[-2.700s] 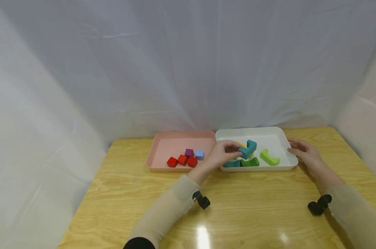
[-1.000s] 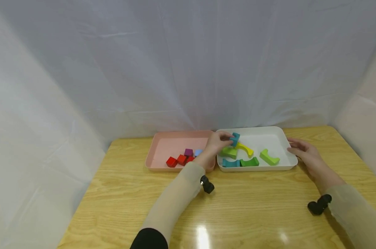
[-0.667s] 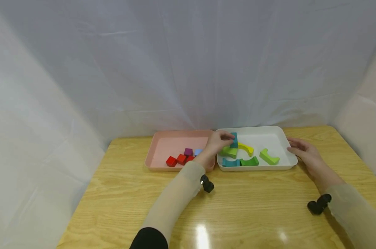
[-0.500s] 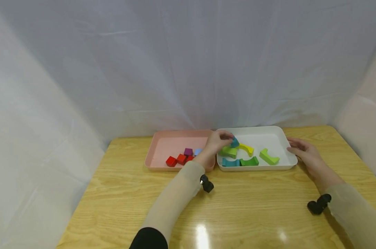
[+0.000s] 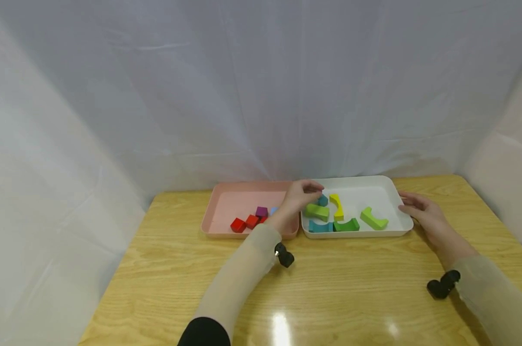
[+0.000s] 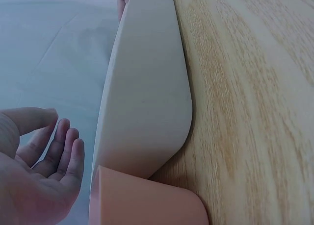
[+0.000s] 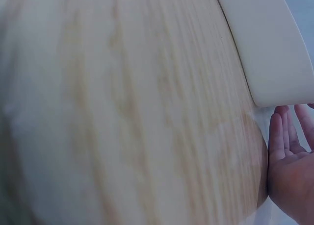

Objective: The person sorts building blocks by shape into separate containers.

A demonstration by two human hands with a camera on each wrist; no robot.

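My left hand [image 5: 305, 193] hovers over the back left corner of the white tray [image 5: 375, 193], fingers relaxed and holding nothing, as the left wrist view shows my left hand [image 6: 41, 156]. A small teal block [image 5: 323, 200] lies in the tray just beside its fingertips. A yellow arch [image 5: 336, 205], a light green block [image 5: 316, 211], a teal arch [image 5: 320, 226], a green arch [image 5: 346, 225] and a lime block [image 5: 374, 218] also lie there. My right hand [image 5: 416, 206] rests with straight fingers at the tray's right rim.
The pink tray [image 5: 243, 199] adjoins the white one on the left and holds red cubes [image 5: 245, 223], a purple cube [image 5: 262, 211] and a partly hidden light blue one. Both stand at the back of a wooden table [image 5: 330, 288]. White sheeting surrounds it.
My left hand carried the teal block to the white tray's back left, set it down and let go. The yellow arch has turned. My right hand stayed still.
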